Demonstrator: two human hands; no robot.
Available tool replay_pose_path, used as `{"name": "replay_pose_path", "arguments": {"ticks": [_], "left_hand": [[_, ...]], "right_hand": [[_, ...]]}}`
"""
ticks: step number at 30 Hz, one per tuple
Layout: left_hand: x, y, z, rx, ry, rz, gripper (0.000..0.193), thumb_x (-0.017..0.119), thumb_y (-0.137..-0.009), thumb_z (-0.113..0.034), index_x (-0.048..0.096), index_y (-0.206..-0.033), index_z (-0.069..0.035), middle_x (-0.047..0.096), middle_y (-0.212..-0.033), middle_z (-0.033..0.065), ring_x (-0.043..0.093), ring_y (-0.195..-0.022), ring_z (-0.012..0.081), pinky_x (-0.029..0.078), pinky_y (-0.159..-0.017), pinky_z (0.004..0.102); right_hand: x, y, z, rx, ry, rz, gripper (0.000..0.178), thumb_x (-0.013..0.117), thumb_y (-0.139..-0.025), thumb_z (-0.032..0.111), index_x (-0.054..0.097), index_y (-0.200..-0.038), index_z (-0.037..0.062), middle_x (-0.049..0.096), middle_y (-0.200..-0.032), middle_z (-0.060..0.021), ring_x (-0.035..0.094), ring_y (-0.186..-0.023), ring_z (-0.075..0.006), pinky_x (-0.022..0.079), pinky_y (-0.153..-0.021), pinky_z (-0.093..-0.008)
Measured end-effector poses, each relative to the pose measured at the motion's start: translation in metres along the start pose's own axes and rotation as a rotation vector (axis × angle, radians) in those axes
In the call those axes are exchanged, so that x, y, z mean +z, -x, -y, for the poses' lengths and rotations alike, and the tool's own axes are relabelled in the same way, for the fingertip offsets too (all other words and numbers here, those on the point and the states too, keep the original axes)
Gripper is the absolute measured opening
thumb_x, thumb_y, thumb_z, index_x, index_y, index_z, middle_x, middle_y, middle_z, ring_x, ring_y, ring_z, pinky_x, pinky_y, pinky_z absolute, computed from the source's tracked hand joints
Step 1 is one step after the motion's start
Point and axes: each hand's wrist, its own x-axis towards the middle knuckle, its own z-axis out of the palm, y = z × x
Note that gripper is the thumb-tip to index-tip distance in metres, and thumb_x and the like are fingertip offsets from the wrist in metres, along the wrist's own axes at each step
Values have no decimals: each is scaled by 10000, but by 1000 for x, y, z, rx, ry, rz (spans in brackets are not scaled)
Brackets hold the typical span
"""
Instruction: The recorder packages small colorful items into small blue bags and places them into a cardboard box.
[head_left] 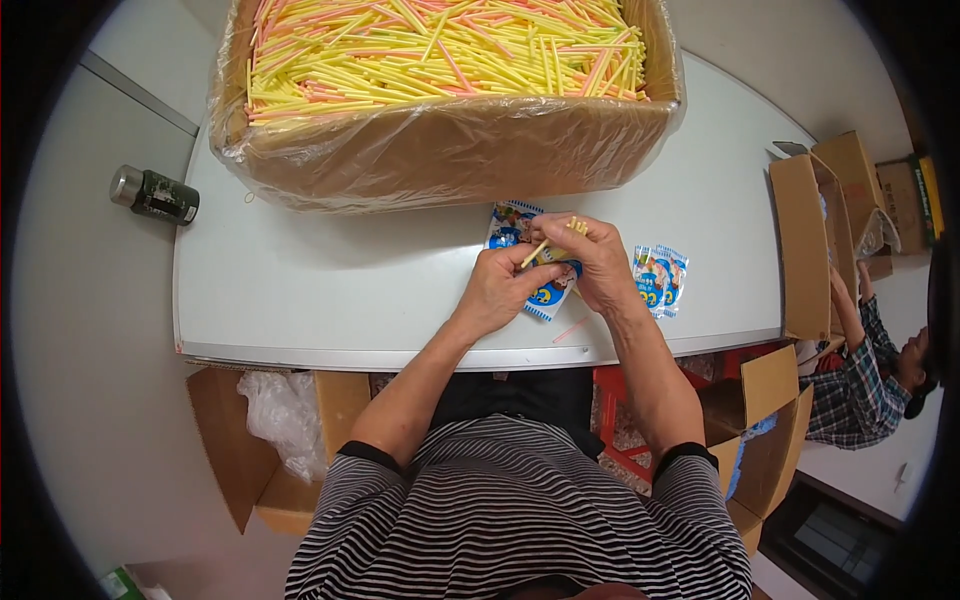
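Sticks [576, 228] sat pinched in the left hand [500, 292] and right hand [598, 262], over blue packets [547, 299] near the table's [350, 300] front edge. Bunching seemed underway; neat ends likely came next.

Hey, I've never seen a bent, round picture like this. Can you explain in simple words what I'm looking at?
There's no machine here, just a person using two bare hands. A wide fisheye camera on their head looks down, so straight edges bend and the forearms come in from below. On the white table sits a large carton full of thin yellow and pink sticks. The right hand holds a small yellow bunch; the left hand is at its lower end, its exact grip partly hidden. Blue-and-white packets show around the hands, and a few overlapping packets lie to the right.
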Motion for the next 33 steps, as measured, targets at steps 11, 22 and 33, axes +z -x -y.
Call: {"name": "replay_pose_path", "arguments": {"ticks": [11, 22, 33], "left_hand": [[-3, 3, 6, -24, -2, -46, 197, 732, -927, -146, 747, -1027, 24, 720, -823, 0, 595, -715, 17, 479, -617, 190], [-3, 5, -1, -41, -29, -58, 191, 740, -921, -151, 745, -980, 31, 723, -816, 13, 598, -704, 20, 481, -601, 195], [-3, 4, 6, 4, -66, -45, 181, 695, -949, -129, 735, -1038, 24, 741, -896, 41, 639, -801, 47, 518, -695, 207]], "right_hand": [[0, -2, -3, -125, -303, -74, 255, 638, -974, 210, 673, -1008, -39, 704, -971, -136, 680, -912, -198, 566, -840, -354], [-4, 1, -6, -214, 10, -131, 218, 612, -989, 165, 672, -988, -44, 711, -915, -125, 693, -870, -185, 565, -817, -329], [-1, 13, 18, -255, 617, 233, 338, 550, -1005, 197, 628, -1248, -24, 662, -1192, -129, 590, -1163, -184, 457, -996, -327]]}}
